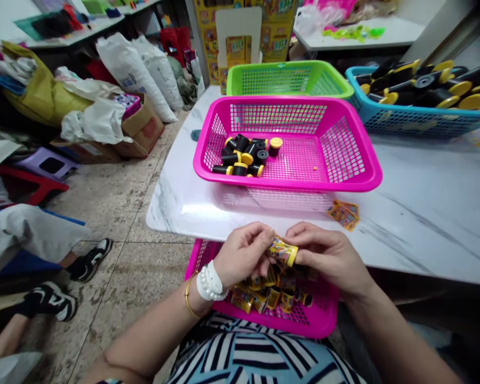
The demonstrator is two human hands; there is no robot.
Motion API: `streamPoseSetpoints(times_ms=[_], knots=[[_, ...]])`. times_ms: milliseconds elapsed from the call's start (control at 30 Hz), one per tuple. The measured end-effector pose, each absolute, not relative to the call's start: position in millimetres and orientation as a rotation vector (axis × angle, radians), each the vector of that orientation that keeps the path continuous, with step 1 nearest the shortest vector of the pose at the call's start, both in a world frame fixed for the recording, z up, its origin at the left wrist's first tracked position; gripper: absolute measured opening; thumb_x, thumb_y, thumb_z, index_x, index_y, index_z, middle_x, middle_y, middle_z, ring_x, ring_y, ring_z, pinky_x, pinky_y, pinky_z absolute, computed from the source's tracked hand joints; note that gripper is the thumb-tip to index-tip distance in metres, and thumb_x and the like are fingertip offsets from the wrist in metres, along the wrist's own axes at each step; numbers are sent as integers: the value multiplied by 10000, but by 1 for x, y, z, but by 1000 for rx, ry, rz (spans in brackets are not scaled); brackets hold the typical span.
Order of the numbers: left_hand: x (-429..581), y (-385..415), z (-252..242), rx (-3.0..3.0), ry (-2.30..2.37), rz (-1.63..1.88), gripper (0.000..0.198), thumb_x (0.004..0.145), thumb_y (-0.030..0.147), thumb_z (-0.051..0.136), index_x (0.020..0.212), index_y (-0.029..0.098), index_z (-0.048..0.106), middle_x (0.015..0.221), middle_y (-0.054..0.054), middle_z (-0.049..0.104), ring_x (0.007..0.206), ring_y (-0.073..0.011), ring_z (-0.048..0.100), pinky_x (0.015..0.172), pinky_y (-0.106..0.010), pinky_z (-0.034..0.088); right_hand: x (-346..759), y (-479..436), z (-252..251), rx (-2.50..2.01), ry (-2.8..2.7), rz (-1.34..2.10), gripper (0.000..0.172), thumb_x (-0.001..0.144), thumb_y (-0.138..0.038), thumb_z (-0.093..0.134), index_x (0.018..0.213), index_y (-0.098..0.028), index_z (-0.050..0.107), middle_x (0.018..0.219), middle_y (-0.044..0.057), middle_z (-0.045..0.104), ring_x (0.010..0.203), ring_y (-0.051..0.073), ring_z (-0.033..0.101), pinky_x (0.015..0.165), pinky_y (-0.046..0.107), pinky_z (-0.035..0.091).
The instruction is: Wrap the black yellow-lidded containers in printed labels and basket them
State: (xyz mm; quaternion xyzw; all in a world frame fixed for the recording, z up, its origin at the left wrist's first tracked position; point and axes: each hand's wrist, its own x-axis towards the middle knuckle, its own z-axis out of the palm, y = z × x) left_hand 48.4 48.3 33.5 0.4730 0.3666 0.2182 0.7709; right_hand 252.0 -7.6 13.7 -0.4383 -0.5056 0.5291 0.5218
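Both my hands meet around one small yellow printed tube (283, 250) over the table's front edge. My left hand (248, 248) pinches its left end, and my right hand (324, 253) holds its right end between thumb and fingers. Below them, a pink basket (318, 317) on my lap holds several wrapped yellow tubes (274, 296). On the table, another pink basket (344, 184) contains several black tubes with yellow caps (244, 154), gathered in its left part. Printed orange labels (344, 213) lie on the table to the right of my hands.
Behind the pink basket stand a green basket (288, 66) and a blue basket (424, 114) heaped with larger black and yellow tubes. Printed cartons (274, 42) are stacked beyond. A seated person's legs (28, 234), white sacks (128, 69) and a cardboard box (144, 125) are at the left.
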Motion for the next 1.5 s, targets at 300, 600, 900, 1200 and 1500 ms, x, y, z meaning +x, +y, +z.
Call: streamPoseSetpoints(times_ms=[300,600,900,1200,1500], knots=[[42,25,17,760,765,450,555,814,700,703,856,158,590,513,44,614,307,-47,467,271,-117,294,238,-32,14,-1063,-1414,1024,215,866,-193,798,1055,-292,822,1021,47,760,941,157,733,834,242,607],[44,21,20,709,728,404,534,747,635,805,824,179,538,492,74,604,263,-44,429,236,-115,274,231,-41,8,-1100,-1480,814,356,857,-79,759,1151,-280,772,1050,42,730,949,166,719,798,265,610],[45,16,12,671,684,300,509,788,623,772,908,165,586,515,56,622,275,-52,444,254,-118,273,225,-54,10,-1109,-1520,634,426,805,-18,782,1091,-334,797,894,11,749,773,160,747,681,264,636],[14,13,4,1697,1019,222,442,885,440,712,1222,156,677,532,47,558,461,-132,527,466,-219,345,309,-40,24,-1741,-1522,-176,303,917,-236,726,1210,-303,765,1040,72,762,836,221,715,741,372,566],[22,16,19,1627,1021,542,277,930,360,652,1074,143,748,553,21,616,460,-101,493,479,-213,390,344,-11,-6,-1888,-1636,-310,161,906,-279,683,777,-219,756,772,44,719,778,226,670,731,368,527]])
